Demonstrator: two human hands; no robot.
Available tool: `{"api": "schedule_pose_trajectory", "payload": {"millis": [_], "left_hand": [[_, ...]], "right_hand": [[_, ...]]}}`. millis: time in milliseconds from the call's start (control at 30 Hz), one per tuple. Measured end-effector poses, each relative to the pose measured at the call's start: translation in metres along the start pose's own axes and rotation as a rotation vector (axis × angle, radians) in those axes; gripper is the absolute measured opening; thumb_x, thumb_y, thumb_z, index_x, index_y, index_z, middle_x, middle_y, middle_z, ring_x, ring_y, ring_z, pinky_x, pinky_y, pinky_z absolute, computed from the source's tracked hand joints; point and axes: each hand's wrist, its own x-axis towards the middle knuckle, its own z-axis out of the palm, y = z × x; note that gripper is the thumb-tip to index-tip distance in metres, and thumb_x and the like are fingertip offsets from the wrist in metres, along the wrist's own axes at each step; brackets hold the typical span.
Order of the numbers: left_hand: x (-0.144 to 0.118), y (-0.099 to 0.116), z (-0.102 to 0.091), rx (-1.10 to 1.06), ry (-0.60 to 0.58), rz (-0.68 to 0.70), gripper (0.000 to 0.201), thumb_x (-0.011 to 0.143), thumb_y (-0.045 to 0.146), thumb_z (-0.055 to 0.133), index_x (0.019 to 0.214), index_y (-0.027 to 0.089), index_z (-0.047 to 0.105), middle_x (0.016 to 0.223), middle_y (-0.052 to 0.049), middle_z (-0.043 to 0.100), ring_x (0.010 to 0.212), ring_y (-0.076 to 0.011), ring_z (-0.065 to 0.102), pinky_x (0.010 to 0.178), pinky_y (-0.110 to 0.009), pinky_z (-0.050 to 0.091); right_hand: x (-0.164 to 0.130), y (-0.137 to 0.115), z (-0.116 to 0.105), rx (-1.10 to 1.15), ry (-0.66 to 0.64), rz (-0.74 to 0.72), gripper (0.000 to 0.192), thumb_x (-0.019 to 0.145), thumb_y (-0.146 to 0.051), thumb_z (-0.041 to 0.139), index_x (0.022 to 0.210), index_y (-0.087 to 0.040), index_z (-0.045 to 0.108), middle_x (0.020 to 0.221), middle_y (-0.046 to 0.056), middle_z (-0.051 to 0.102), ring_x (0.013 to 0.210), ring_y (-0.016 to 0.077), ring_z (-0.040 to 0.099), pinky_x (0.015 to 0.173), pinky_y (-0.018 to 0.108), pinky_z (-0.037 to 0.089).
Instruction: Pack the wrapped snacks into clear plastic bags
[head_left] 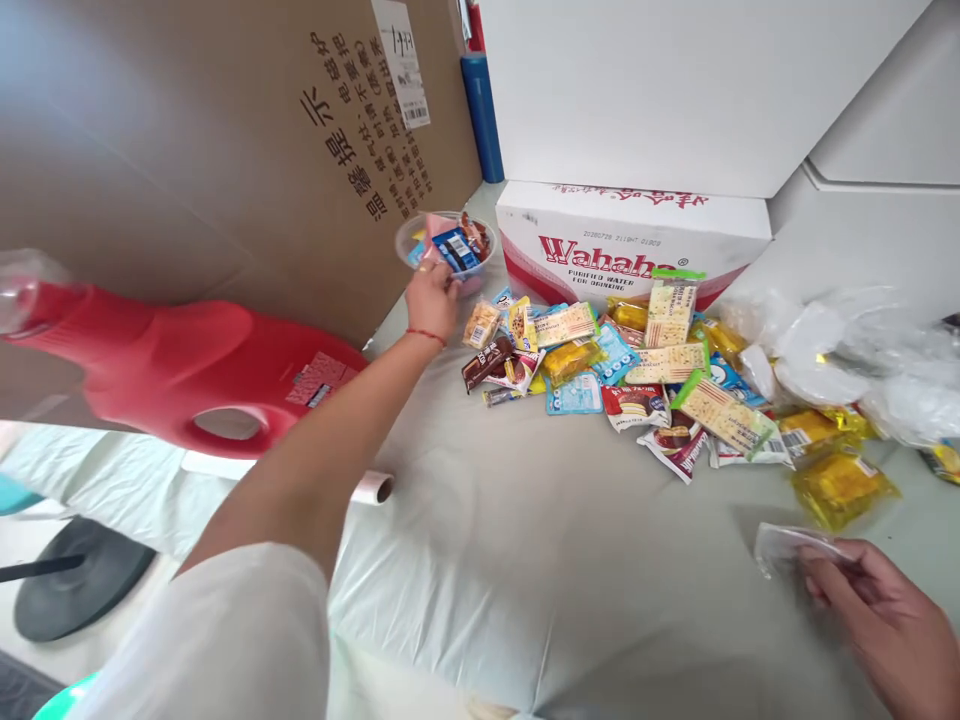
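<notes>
My left hand stretches far forward, its fingers closed on the near rim of a clear plastic bowl. Inside the bowl lie several wrapped snacks, among them a blue packet and a pink one. At the lower right, my right hand pinches a thin piece of clear plastic between thumb and fingers; whether it is a lid or a bag, I cannot tell. Between the hands spreads a pile of packaged snacks, with green-ended cracker packs, yellow packets and a dark brown one.
A white Wahaha carton stands behind the snacks. Crumpled clear plastic lies at the right. A large red jug and a cardboard box take up the left side. A cardboard tube sits by the table's left edge.
</notes>
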Motion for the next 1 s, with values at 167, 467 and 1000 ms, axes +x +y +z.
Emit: {"api": "schedule_pose_trajectory", "payload": {"millis": [167, 467, 1000], "left_hand": [[-0.094, 0.023, -0.083, 0.011, 0.114, 0.188, 0.014, 0.090, 0.033, 0.063, 0.094, 0.020, 0.065, 0.106, -0.008, 0.067, 0.102, -0.0253, 0.063, 0.094, -0.038, 0.049], [-0.141, 0.158, -0.068, -1.416, -0.189, -0.501, 0.020, 0.098, 0.022, 0.059, 0.079, 0.017, 0.054, 0.067, 0.004, 0.049, 0.048, -0.0044, 0.041, 0.047, -0.015, 0.033], [-0.213, 0.258, -0.041, -1.951, -0.631, -0.894, 0.022, 0.100, 0.022, 0.049, 0.079, 0.019, 0.054, 0.061, 0.004, 0.053, 0.043, -0.0053, 0.044, 0.035, -0.015, 0.028]], "right_hand": [[-0.005, 0.006, 0.009, 0.109, -0.066, -0.093, 0.035, 0.072, -0.063, 0.069, 0.082, -0.030, 0.063, 0.062, 0.001, 0.060, 0.054, 0.0222, 0.056, 0.050, 0.034, 0.045], [-0.024, 0.023, 0.016, 0.206, -0.088, -0.201, 0.036, 0.087, -0.059, 0.063, 0.086, -0.023, 0.060, 0.064, -0.001, 0.059, 0.058, 0.0162, 0.054, 0.053, 0.026, 0.043], [-0.046, -0.053, -0.032, 0.194, 0.178, -0.488, 0.056, 0.093, -0.067, 0.055, 0.125, -0.023, 0.067, 0.133, 0.015, 0.059, 0.056, 0.0106, 0.048, 0.060, 0.035, 0.048]]}}
